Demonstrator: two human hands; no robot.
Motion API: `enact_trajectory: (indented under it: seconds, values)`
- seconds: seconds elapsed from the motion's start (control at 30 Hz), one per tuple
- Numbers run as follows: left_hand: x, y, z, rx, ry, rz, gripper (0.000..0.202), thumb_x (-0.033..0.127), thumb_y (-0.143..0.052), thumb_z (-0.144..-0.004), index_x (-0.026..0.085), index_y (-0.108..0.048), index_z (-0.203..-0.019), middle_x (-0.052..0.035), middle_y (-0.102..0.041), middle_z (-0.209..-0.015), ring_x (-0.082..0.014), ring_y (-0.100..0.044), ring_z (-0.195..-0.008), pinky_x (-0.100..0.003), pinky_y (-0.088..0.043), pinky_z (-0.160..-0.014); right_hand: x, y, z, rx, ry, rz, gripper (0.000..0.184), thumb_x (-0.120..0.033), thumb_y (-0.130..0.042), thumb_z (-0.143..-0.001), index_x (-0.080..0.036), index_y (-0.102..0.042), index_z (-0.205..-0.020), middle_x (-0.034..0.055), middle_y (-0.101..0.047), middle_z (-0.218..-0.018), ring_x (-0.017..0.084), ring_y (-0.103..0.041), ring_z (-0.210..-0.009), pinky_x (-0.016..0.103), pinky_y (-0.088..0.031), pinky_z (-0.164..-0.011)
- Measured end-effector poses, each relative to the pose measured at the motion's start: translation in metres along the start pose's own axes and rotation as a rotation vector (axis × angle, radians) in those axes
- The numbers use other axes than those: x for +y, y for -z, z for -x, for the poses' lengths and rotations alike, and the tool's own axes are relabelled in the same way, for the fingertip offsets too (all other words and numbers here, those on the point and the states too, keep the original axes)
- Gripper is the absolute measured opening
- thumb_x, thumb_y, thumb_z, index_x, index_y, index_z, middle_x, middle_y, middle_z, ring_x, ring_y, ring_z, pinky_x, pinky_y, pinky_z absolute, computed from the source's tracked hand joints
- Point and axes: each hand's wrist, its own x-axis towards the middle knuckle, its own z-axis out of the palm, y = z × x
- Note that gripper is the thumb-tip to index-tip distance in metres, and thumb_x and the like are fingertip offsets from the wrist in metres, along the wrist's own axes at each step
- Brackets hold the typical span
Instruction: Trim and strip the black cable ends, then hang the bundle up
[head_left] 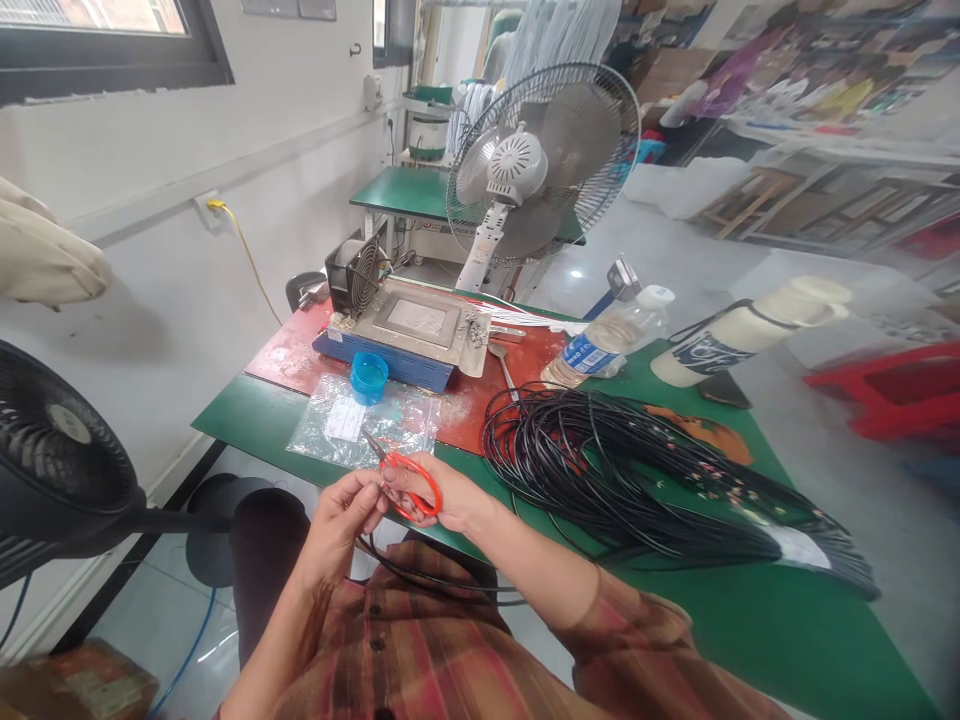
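Observation:
My right hand (pixel 442 487) is closed around a pair of orange-handled scissors (pixel 433 497), whose dark blades point up and away to the left. Just beside it, my left hand (pixel 346 512) is pinched shut, with its fingertips meeting those of the right. A black cable (pixel 420 578) runs from under the left fingers across my lap to the right; its end is hidden in the grip. Beyond the hands lies a clear plastic bag (pixel 304 432) with a white label. A large bundle of black cables (pixel 592 470) rests on the green table to the right, with small coloured wire ends showing.
A blue heating unit (pixel 390 362) with a small black fan (pixel 354 278) stands on a red mat (pixel 281 357). Around it are a blue tape ring (pixel 369 378), a spoon (pixel 504 368), a water bottle (pixel 592 350) and a white flask (pixel 720 342). A large fan (pixel 517 165) stands behind.

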Motion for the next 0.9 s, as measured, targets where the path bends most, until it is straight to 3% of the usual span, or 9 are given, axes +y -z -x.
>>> enact_trajectory:
  seconds: [0.13, 0.27, 0.4, 0.6, 0.7, 0.77, 0.9]
  values:
    - [-0.001, -0.002, 0.0, 0.051, -0.006, 0.003, 0.018, 0.032, -0.063, -0.077, 0.014, -0.064, -0.076, 0.0003, -0.052, -0.063, -0.0054, -0.035, -0.047, -0.022, -0.022, -0.047, 0.003, 0.0, -0.002, 0.086, 0.071, 0.055, 0.051, -0.063, -0.064, -0.064, -0.014, -0.05, -0.06, -0.0055, -0.042, -0.043, 0.004, -0.032, -0.032, 0.017, -0.018, -0.029]
    - [-0.004, -0.003, -0.002, 0.102, -0.015, 0.022, 0.016, 0.031, -0.064, -0.077, 0.016, -0.064, -0.079, 0.002, -0.052, -0.062, -0.0058, -0.038, -0.049, -0.021, -0.026, -0.049, 0.008, -0.001, 0.0, 0.279, 0.303, 0.337, 0.042, -0.051, -0.071, -0.063, -0.014, -0.053, -0.06, -0.0047, -0.044, -0.046, 0.006, -0.038, -0.04, 0.018, -0.026, -0.039]
    - [-0.006, -0.001, -0.002, 0.13, -0.025, 0.042, 0.014, 0.03, -0.064, -0.077, 0.017, -0.064, -0.083, 0.0045, -0.048, -0.055, -0.006, -0.038, -0.049, -0.02, -0.027, -0.051, 0.01, -0.004, 0.003, 0.393, 0.422, 0.602, 0.035, -0.043, -0.073, -0.065, -0.014, -0.055, -0.057, -0.0048, -0.04, -0.048, 0.005, -0.03, -0.046, 0.019, -0.023, -0.043]
    - [-0.004, -0.003, -0.002, 0.152, -0.026, 0.067, 0.016, 0.03, -0.067, -0.074, 0.017, -0.065, -0.082, 0.0011, -0.058, -0.066, -0.0077, -0.047, -0.056, -0.02, -0.036, -0.057, 0.012, -0.004, -0.003, 0.443, 0.424, 0.478, 0.035, -0.048, -0.06, -0.077, -0.016, -0.055, -0.063, -0.003, -0.045, -0.047, 0.009, -0.04, -0.042, 0.021, -0.031, -0.042]
    - [0.0, -0.004, -0.003, 0.202, 0.02, 0.147, 0.016, 0.03, -0.069, -0.072, 0.016, -0.065, -0.08, 0.0001, -0.061, -0.066, -0.0087, -0.053, -0.062, -0.019, -0.04, -0.061, 0.013, -0.001, -0.001, 0.523, 0.625, 0.664, 0.028, -0.042, -0.062, -0.078, -0.017, -0.058, -0.066, 0.0007, -0.053, -0.056, 0.012, -0.047, -0.051, 0.024, -0.037, -0.049]
    - [0.002, -0.003, -0.004, 0.226, 0.085, 0.205, 0.018, 0.029, -0.071, -0.071, 0.015, -0.065, -0.079, -0.0005, -0.062, -0.068, -0.0081, -0.054, -0.06, -0.018, -0.042, -0.059, 0.015, 0.002, 0.002, 0.506, 0.825, 0.91, 0.02, -0.034, -0.06, -0.08, -0.017, -0.061, -0.069, 0.005, -0.059, -0.067, 0.014, -0.052, -0.061, 0.026, -0.04, -0.057]
    - [0.003, 0.0, -0.004, 0.276, 0.2, 0.325, 0.022, 0.029, -0.073, -0.067, 0.015, -0.065, -0.082, -0.0035, -0.066, -0.077, -0.0066, -0.05, -0.049, -0.02, -0.044, -0.051, 0.018, 0.009, 0.005, 0.266, 1.12, 1.371, 0.017, -0.021, -0.048, -0.088, -0.019, -0.064, -0.081, 0.0038, -0.06, -0.066, 0.013, -0.052, -0.063, 0.027, -0.034, -0.058]
